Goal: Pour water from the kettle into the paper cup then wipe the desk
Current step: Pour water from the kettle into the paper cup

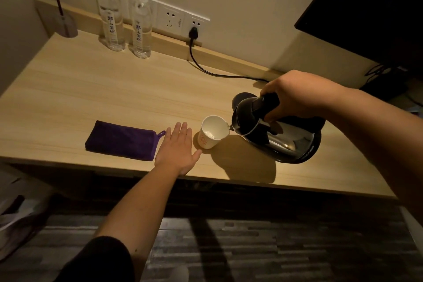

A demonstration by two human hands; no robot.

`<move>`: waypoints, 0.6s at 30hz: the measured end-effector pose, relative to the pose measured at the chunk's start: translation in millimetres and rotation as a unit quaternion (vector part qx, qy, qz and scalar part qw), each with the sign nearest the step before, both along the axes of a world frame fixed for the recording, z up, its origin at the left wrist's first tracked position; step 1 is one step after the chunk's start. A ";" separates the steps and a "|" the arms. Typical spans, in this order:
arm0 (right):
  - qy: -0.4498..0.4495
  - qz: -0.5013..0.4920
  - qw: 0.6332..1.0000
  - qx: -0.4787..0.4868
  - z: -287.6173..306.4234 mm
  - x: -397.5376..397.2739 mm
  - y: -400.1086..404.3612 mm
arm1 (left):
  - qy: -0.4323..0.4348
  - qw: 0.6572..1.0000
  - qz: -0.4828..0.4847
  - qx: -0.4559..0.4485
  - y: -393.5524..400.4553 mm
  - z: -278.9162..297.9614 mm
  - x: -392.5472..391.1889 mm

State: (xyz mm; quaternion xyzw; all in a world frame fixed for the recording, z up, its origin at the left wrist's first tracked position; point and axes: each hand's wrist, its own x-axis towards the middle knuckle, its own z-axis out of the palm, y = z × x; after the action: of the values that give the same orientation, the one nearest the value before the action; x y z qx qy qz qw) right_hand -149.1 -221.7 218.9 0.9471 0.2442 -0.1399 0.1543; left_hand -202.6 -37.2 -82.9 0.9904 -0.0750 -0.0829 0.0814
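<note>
the right hand (295,96) has its grip clamped on the black handle of the electric kettle (277,130), which is tilted toward the left with its spout at the rim of the paper cup (214,131). the kettle has a shiny steel body and a black lid and base ring, and it is lifted off the tabletop (114,89), casting a dark shadow below it near the front edge. the white paper cup stands upright on the tabletop, just left of the kettle, with a faint reddish print on its side; whether water is running into it cannot be told, though something pale glints at the bottom inside.

the left hand (177,150) lies flat, palm down, on the tabletop with its fingers spread apart and holding nothing; its thumb reaches to just beside the cup's base. directly left of that hand lies a folded purple cloth (121,141) with a small hanging loop at its right corner, near the fingertips.

at the back of the tabletop, against the wall, stand two clear water bottles (124,18) side by side. to their right a black plug (193,32) sits in a wall socket, and its power cord (212,71) runs across the wood toward the kettle's side. in the far left corner is a small tumbler (67,26) with a dark stick upright in it.
</note>
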 end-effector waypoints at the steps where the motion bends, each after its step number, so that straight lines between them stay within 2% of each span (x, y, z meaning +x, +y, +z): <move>1: 0.002 -0.002 1.000 -0.002 0.2 0.4 0.7 | 0.000 1.000 0.000 -0.002 0.2 -0.2 -0.3; 18: 0.016 -0.001 1.000 -0.020 3.4 5.9 8.7 | -0.005 1.000 -0.001 -0.007 0.2 -1.3 -1.4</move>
State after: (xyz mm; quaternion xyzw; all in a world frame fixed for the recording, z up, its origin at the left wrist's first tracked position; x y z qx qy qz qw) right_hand -143.2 -213.0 222.4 0.9418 0.2427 -0.1596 0.1691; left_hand -204.0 -37.0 -84.2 0.9901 -0.0774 -0.0775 0.0879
